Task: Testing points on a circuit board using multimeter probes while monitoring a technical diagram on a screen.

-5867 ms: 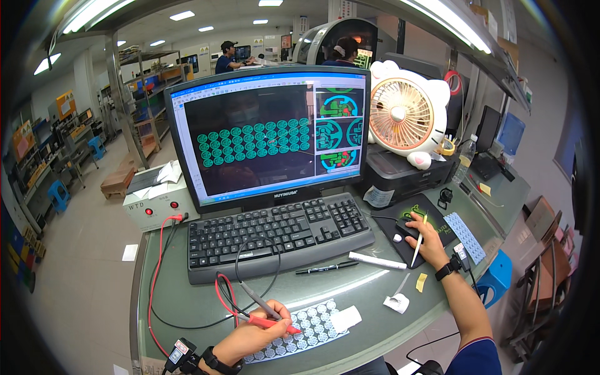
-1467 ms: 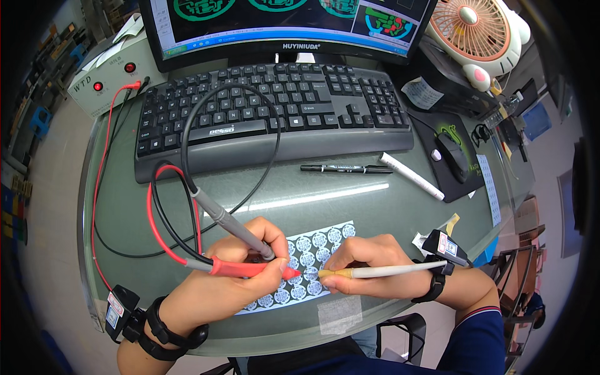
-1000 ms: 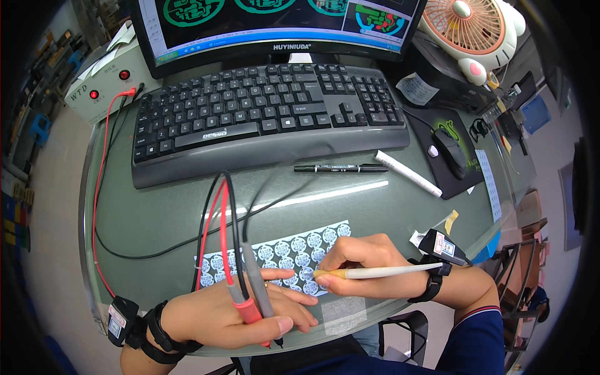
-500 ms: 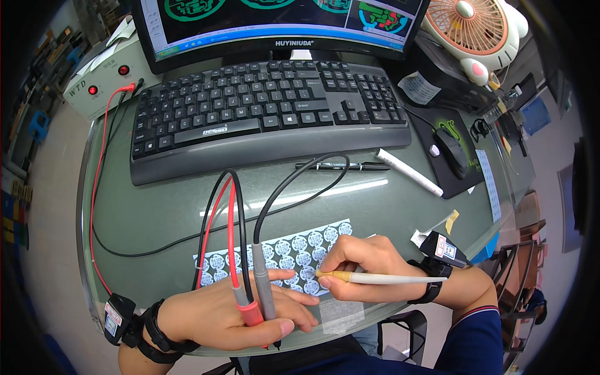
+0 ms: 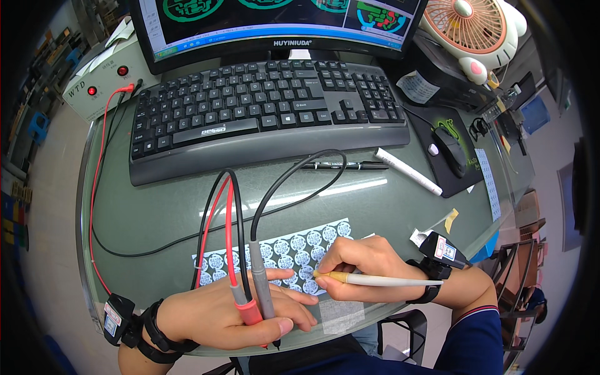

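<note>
A perforated sheet of small round circuit boards (image 5: 284,249), white and dark, lies near the front edge of the glass-topped desk. My left hand (image 5: 225,317) rests over its lower left part, fingers stretched across the sheet. Held in this hand are two test probes: a red one (image 5: 250,311) and a grey one (image 5: 262,290), tips toward me and off the boards. My right hand (image 5: 369,262) pinches a slim pen-like tool (image 5: 390,280) with a yellowish grip and a white tapered end. Its working tip is at a board in the right half, close to the left fingertips; exact contact is hidden.
Behind the sheet stand a black keyboard (image 5: 269,112) and a monitor (image 5: 281,37). Probe cables (image 5: 156,255) loop to a box with red lamps (image 5: 103,81) at left. A white marker (image 5: 407,171), black pen (image 5: 344,166), mouse (image 5: 451,153) and fan (image 5: 465,25) are on the right.
Almost nothing differs. The grey probe's cable loop and upper end have shifted slightly left; both hands keep their grips and places over the sheet.
</note>
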`<control>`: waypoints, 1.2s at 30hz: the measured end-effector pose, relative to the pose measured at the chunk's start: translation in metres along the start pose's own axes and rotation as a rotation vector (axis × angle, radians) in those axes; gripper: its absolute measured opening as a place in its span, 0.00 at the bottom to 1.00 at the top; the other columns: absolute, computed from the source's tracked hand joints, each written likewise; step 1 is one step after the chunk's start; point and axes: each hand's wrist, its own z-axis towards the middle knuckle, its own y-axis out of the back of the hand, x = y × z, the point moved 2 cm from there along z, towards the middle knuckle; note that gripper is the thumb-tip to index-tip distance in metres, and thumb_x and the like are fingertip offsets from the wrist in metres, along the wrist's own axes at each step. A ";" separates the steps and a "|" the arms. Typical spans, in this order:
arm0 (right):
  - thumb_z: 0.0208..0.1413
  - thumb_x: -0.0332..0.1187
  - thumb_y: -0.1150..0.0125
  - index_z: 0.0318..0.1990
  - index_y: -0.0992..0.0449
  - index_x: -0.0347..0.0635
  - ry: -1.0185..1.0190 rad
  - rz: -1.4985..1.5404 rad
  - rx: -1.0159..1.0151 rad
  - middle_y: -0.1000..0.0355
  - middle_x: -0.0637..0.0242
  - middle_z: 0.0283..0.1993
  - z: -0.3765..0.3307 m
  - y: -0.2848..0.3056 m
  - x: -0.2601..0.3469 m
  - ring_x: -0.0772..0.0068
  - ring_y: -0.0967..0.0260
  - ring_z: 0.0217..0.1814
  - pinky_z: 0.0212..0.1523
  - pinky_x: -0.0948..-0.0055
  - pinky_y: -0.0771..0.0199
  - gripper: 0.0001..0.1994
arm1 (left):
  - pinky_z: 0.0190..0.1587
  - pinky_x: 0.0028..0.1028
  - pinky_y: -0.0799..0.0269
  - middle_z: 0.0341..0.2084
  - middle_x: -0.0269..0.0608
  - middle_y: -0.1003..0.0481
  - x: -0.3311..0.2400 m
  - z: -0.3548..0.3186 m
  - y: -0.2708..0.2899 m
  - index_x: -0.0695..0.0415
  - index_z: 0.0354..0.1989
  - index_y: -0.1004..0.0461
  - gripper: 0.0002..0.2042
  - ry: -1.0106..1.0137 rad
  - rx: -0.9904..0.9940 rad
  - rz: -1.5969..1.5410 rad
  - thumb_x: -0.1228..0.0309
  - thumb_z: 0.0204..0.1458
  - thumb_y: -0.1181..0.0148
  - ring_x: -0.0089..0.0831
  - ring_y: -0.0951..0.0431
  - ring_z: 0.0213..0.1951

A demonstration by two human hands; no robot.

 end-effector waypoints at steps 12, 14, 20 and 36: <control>0.53 0.31 0.36 0.31 0.30 0.40 -0.013 0.006 0.011 0.30 0.66 0.18 -0.001 -0.001 0.000 0.74 0.31 0.16 0.17 0.77 0.35 0.08 | 0.70 0.44 0.62 0.55 0.37 0.28 -0.002 -0.001 0.000 0.55 0.53 0.27 0.20 0.001 -0.008 -0.008 0.62 0.63 0.66 0.35 0.39 0.66; 0.53 0.31 0.36 0.31 0.30 0.40 -0.017 0.008 0.005 0.30 0.66 0.18 -0.001 -0.001 -0.001 0.74 0.31 0.16 0.17 0.77 0.35 0.08 | 0.70 0.43 0.62 0.55 0.37 0.28 0.000 0.000 0.001 0.55 0.53 0.27 0.20 -0.007 -0.002 -0.007 0.63 0.64 0.65 0.35 0.39 0.66; 0.52 0.29 0.34 0.32 0.29 0.39 -0.032 -0.061 0.115 0.26 0.65 0.24 -0.001 0.005 0.001 0.74 0.26 0.22 0.21 0.76 0.29 0.08 | 0.69 0.43 0.59 0.53 0.38 0.26 -0.002 0.000 0.000 0.56 0.51 0.26 0.19 0.000 -0.061 -0.022 0.64 0.64 0.64 0.36 0.36 0.64; 0.51 0.28 0.36 0.30 0.31 0.39 0.036 -0.076 0.088 0.27 0.64 0.24 0.003 0.004 0.003 0.66 0.27 0.22 0.22 0.72 0.29 0.08 | 0.66 0.44 0.46 0.46 0.40 0.22 -0.003 0.001 -0.006 0.60 0.45 0.24 0.16 -0.028 -0.235 -0.044 0.64 0.63 0.57 0.35 0.28 0.57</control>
